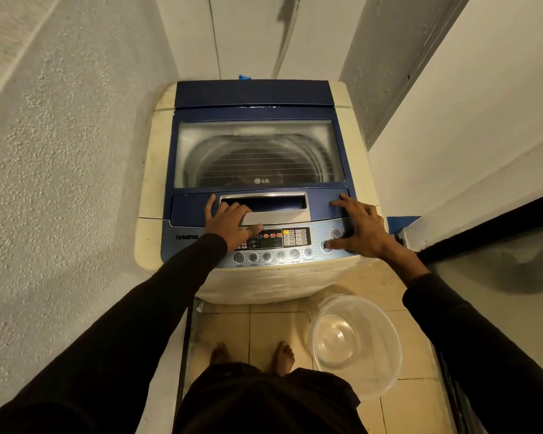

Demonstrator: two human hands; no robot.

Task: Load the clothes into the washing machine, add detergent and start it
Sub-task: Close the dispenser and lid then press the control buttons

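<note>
A cream top-loading washing machine [157,170] with a blue lid [257,98] stands in front of me, lid down. Through the lid's window [257,151] I see the drum with something dark inside. My left hand [229,222] lies flat beside the lid's silver handle recess [273,203], fingers spread, holding nothing. My right hand [359,228] rests on the right end of the control panel [279,245], its thumb on a round button at the lower right. The panel's display shows orange lit icons. No detergent is in view.
A clear plastic basin [355,343] sits on the tiled floor [264,330] to the right of my bare feet. Rough walls close in on the left and right. A dark-framed sliding door [489,233] is on the right.
</note>
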